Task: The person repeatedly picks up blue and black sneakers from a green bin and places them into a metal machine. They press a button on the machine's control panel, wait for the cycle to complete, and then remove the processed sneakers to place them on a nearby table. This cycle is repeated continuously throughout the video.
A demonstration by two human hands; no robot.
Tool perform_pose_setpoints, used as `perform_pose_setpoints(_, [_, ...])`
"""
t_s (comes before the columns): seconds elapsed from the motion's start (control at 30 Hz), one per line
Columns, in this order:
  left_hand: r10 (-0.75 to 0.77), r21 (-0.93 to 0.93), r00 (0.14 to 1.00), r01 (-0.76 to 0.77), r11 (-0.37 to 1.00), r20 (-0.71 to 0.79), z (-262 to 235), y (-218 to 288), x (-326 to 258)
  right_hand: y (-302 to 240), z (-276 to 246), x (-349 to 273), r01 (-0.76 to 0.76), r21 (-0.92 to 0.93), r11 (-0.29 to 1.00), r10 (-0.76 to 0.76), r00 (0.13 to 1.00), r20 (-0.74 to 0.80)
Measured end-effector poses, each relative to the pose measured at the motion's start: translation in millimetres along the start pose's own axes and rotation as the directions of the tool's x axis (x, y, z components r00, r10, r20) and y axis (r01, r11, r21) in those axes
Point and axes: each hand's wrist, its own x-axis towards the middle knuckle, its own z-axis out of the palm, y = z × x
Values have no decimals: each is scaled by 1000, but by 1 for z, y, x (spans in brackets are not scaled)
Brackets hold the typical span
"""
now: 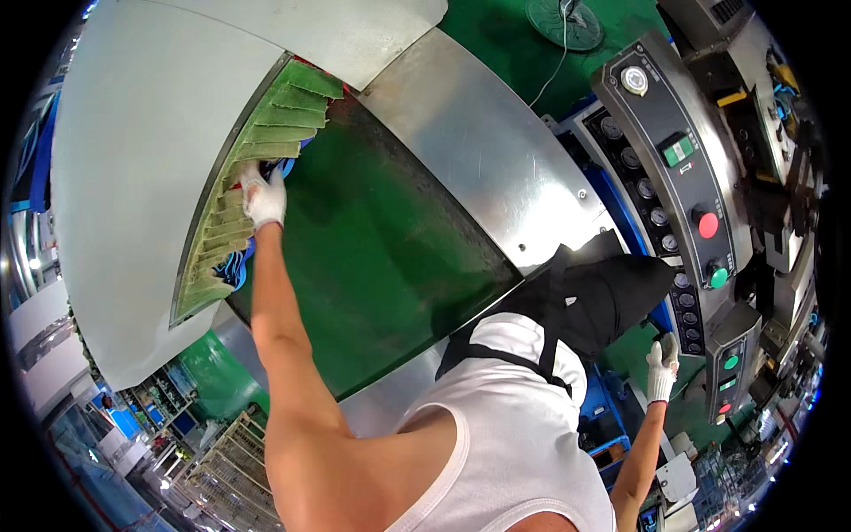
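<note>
Curtain strips (297,99) at left seem best parted gently by the partly curled left hand (264,200), its hold hidden; for the right hand (661,372), I cannot tell openness or hold.

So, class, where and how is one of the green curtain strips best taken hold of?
The green curtain strips look fixed along the dark metal edge at left, with free ends pointing right, so probably pinch one by its free end, coming from the picture's right.

Two gloves (264,202), two red buttons (706,224) and one strip curtain (285,117) show.
</note>
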Motion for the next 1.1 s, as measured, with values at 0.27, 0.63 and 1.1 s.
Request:
perform_pose_setpoints(0.27, [-345, 92, 883, 333, 938, 319, 52, 2, 87, 17, -43, 20, -75, -242, 967, 67, 997, -41])
perform_pose_setpoints(0.63, [435, -607, 878, -237, 759, 200, -77, 195, -108, -251, 52, -82, 172, 133, 976, -198, 955, 222])
perform_pose_setpoints(1.1, [932, -766, 6, -572, -294, -362, -278, 614, -50, -287, 21, -64, -169, 787, 593, -261, 885, 386])
